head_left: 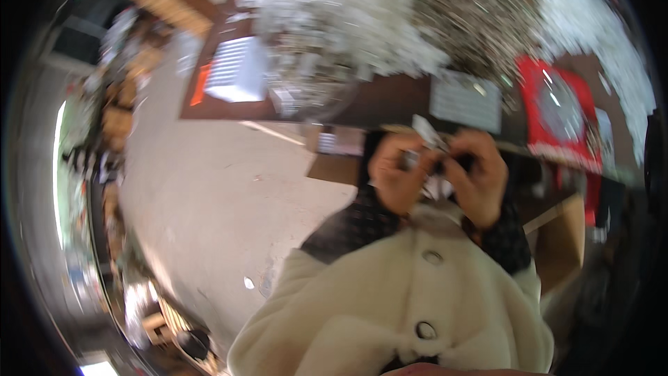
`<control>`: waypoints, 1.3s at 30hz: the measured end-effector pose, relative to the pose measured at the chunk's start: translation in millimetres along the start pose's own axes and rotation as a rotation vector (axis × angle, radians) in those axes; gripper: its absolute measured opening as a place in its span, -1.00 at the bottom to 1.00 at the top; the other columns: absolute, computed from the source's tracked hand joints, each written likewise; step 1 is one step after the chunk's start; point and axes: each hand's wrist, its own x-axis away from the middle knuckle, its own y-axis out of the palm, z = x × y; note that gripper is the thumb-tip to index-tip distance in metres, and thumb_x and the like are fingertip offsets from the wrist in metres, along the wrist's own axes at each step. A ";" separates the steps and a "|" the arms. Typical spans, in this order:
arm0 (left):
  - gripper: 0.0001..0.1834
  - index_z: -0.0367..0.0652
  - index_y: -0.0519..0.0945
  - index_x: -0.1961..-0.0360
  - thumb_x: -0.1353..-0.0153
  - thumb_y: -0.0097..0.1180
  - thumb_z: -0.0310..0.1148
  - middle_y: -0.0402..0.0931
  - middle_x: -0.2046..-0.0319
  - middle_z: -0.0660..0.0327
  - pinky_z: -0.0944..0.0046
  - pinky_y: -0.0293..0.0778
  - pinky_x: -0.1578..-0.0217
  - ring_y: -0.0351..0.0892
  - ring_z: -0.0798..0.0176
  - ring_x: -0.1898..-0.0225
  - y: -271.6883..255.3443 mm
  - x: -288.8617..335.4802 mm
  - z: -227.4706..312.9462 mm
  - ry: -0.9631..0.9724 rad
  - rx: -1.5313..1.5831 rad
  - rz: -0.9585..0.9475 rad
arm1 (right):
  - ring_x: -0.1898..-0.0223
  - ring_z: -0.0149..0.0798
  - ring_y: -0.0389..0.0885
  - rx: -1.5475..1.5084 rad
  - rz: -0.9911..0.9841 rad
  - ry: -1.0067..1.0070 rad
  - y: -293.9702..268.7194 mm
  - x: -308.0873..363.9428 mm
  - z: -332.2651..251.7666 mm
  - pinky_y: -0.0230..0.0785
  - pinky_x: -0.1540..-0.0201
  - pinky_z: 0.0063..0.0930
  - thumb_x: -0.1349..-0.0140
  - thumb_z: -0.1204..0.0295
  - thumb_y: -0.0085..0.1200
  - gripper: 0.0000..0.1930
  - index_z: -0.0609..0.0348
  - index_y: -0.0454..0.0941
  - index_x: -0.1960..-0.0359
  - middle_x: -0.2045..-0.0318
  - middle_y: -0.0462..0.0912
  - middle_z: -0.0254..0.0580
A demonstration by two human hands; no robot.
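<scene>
In front of my chest, my left hand and my right hand meet with their fingers bent and pinched. Between the fingertips is a small whitish piece, perhaps a clear plastic bag; blur hides exactly what it is. Both hands are close to the near edge of a dark brown table. Just beyond them a flat greyish-clear packet lies along that edge.
Clear plastic pieces and thin grey-brown parts form large heaps on the table. A white ridged block stands left, a red packet right. An open cardboard box sits below, at right.
</scene>
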 end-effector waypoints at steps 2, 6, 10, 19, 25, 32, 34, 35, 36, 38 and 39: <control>-0.75 -0.21 0.48 0.13 -0.22 0.25 -0.66 0.55 0.22 0.20 0.46 0.48 0.38 0.51 0.47 0.35 -1.6 -0.5 -0.5 0.028 0.169 -0.046 | 0.33 -0.36 0.59 -0.023 0.005 0.062 -1.5 3.7 1.0 0.44 0.19 -0.50 -0.01 0.65 0.19 -0.74 0.18 0.56 0.22 0.33 0.60 -0.23; -0.71 -0.22 0.46 0.12 -0.20 0.24 -0.70 0.58 0.13 0.07 0.34 0.52 0.12 0.57 0.32 0.13 -2.4 2.9 5.9 -0.013 0.254 -0.075 | 0.23 -0.49 0.51 -0.211 -0.108 0.168 -6.8 0.3 -2.7 0.38 0.10 -0.56 -0.09 0.72 0.14 -0.77 0.27 0.48 0.20 0.26 0.55 -0.29; -0.75 -0.19 0.44 0.13 -0.24 0.23 -0.62 0.61 0.15 0.06 0.40 0.50 0.21 0.56 0.37 0.22 -5.8 -2.3 8.4 -0.026 0.254 -0.115 | 0.26 -0.52 0.52 -0.332 -0.171 0.286 -12.5 -9.6 -8.7 0.39 0.13 -0.61 -0.08 0.71 0.18 -0.76 0.24 0.47 0.22 0.31 0.56 -0.37; -0.84 -0.15 0.46 0.11 -0.39 0.12 -0.35 0.62 0.14 0.09 0.33 0.54 0.19 0.58 0.34 0.26 -1.2 -4.2 0.5 -0.462 0.545 -0.020 | 0.25 -0.56 0.56 -0.405 -0.157 0.427 -3.8 -9.7 4.8 0.42 0.16 -0.64 -0.10 0.64 0.29 -0.76 0.20 0.50 0.24 0.33 0.59 -0.40; -0.83 -0.17 0.48 0.08 -0.44 0.05 -0.31 0.62 0.13 0.10 0.22 0.56 0.08 0.62 0.25 0.10 1.3 -9.8 -6.8 -0.608 0.692 -0.090 | 0.28 -0.19 0.68 0.090 -0.119 -0.014 -1.2 -5.3 14.6 0.49 0.13 -0.44 -0.08 0.63 0.23 -0.74 0.16 0.62 0.17 0.30 0.69 -0.17; -0.79 -0.13 0.53 0.06 -0.42 0.10 -0.26 0.59 0.25 0.22 0.50 0.49 0.41 0.53 0.46 0.29 4.3 -19.9 -17.1 -0.706 0.563 -0.043 | 0.27 -0.04 0.67 0.148 -0.029 -0.011 -31.9 -24.5 39.4 0.52 0.17 -0.38 -0.21 0.62 0.17 -0.79 0.23 0.67 0.11 0.21 0.68 -0.05; -0.78 -0.12 0.55 0.05 -0.41 0.12 -0.24 0.59 0.25 0.26 0.57 0.41 0.52 0.50 0.50 0.33 1.8 -22.1 -20.7 -0.771 0.527 -0.073 | 0.27 -0.03 0.67 0.388 0.022 0.006 -42.9 -40.6 56.6 0.52 0.25 -0.39 -0.24 0.63 0.15 -0.81 0.24 0.66 0.12 0.22 0.67 -0.03; -0.78 -0.13 0.54 0.05 -0.41 0.12 -0.24 0.60 0.24 0.25 0.56 0.43 0.51 0.51 0.50 0.32 1.0 -23.3 -23.0 -0.772 0.516 -0.096 | 0.26 -0.03 0.67 0.447 0.023 -0.036 -44.3 -49.1 65.9 0.53 0.24 -0.37 -0.24 0.63 0.14 -0.80 0.22 0.66 0.11 0.22 0.67 -0.05; -0.78 -0.13 0.54 0.05 -0.41 0.12 -0.25 0.61 0.23 0.24 0.55 0.45 0.49 0.53 0.48 0.30 0.7 -23.4 -25.1 -0.789 0.480 -0.097 | 0.25 -0.02 0.67 0.505 0.024 -0.077 -45.0 -57.3 75.0 0.53 0.24 -0.35 -0.23 0.64 0.14 -0.79 0.21 0.65 0.11 0.22 0.67 -0.06; -0.77 -0.14 0.54 0.05 -0.41 0.12 -0.25 0.63 0.21 0.23 0.53 0.49 0.46 0.55 0.46 0.27 0.7 -23.2 -28.9 -0.740 0.516 -0.105 | 0.23 -0.01 0.67 0.604 0.007 -0.143 -45.3 -70.8 89.6 0.53 0.23 -0.31 -0.21 0.63 0.13 -0.77 0.17 0.64 0.11 0.22 0.67 -0.10; -0.77 -0.15 0.54 0.05 -0.41 0.12 -0.25 0.64 0.19 0.22 0.52 0.51 0.44 0.57 0.45 0.24 0.3 -23.2 -30.5 -0.735 0.525 -0.096 | 0.21 -0.01 0.67 0.646 -0.011 -0.167 -45.7 -76.6 95.3 0.53 0.22 -0.30 -0.20 0.63 0.13 -0.76 0.14 0.64 0.11 0.22 0.67 -0.13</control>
